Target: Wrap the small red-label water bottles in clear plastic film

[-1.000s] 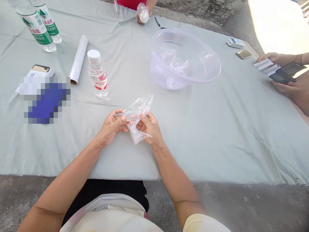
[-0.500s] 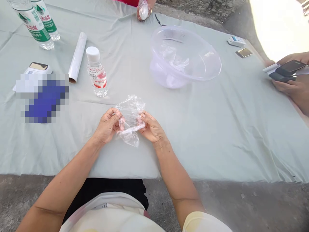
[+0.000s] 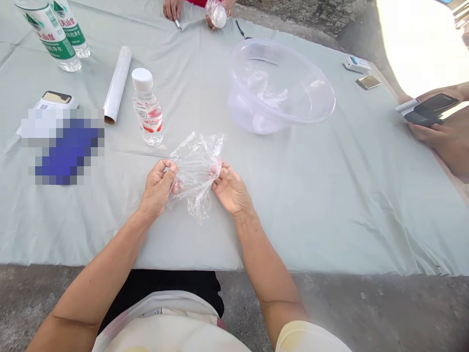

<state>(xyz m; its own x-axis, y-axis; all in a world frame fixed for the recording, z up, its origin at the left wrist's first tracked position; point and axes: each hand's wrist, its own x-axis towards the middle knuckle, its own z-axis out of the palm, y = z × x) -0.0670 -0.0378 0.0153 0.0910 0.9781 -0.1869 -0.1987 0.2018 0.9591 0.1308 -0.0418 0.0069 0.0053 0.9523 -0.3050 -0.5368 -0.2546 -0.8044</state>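
A crumpled sheet of clear plastic wrap (image 3: 196, 164) is stretched between my two hands, just above the cloth-covered table (image 3: 330, 210). My left hand (image 3: 157, 186) pinches its left side between thumb and fingers. The opposite side is gripped by my right hand (image 3: 232, 188), whose fingertips are partly covered by the film. A loose tail of wrap hangs down between the hands. Just beyond my left hand stands a small clear bottle (image 3: 147, 110) with a white cap and a red-and-white label.
A roll of plastic wrap (image 3: 117, 85) lies to the left, near two large water bottles (image 3: 54, 39) and a pixelated blue item (image 3: 69, 151). A translucent basin (image 3: 252, 112) holds crumpled film. Across the table a person's hand (image 3: 173, 9) shows; at right another person's hands (image 3: 436, 132) hold a phone.
My hands have moved slightly apart, and the wrap between them is spread wider. Across the table, another hand with a small white item has come into view.
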